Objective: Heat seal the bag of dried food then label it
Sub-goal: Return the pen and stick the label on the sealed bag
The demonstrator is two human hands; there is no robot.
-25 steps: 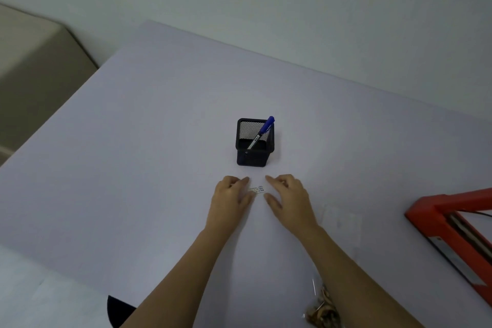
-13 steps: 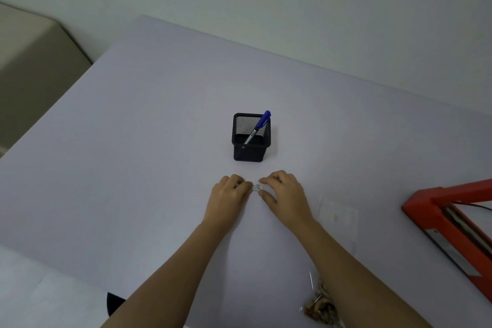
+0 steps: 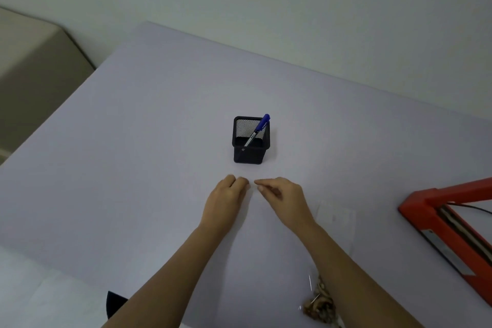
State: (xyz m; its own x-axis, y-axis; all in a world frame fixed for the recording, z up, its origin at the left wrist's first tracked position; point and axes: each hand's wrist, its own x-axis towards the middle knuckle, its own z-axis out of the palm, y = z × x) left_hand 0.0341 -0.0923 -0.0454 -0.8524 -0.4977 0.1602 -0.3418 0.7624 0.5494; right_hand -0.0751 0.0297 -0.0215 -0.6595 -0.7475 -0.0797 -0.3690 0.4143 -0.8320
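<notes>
Separating now: a second ago both hands were pinched together on a small white printed label strip on the pale lilac tabletop (image 3: 149, 141), fingertips touching it from either side. At this moment the left hand (image 3: 226, 200) and right hand (image 3: 285, 197) sit just apart, and the strip no longer shows between them. Both are loosely curled, thumb against forefinger. Can't tell whether either one has the label or a peeled backing pinched; too small to resolve.

My read: sealing is done and the label is being peeled off its backing, so sticking it on comes next.

The clear plastic bag of brown dried food (image 3: 319, 303) lies at the near table edge, partly hidden under the right forearm, well behind both hands. A flat clear sheet (image 3: 336, 217) lies just right of the right wrist. The red heat sealer (image 3: 436, 208) is far right, untouched. The black mesh pen holder (image 3: 249, 153) with a blue marker (image 3: 259, 128) stands just beyond the fingertips.
</notes>
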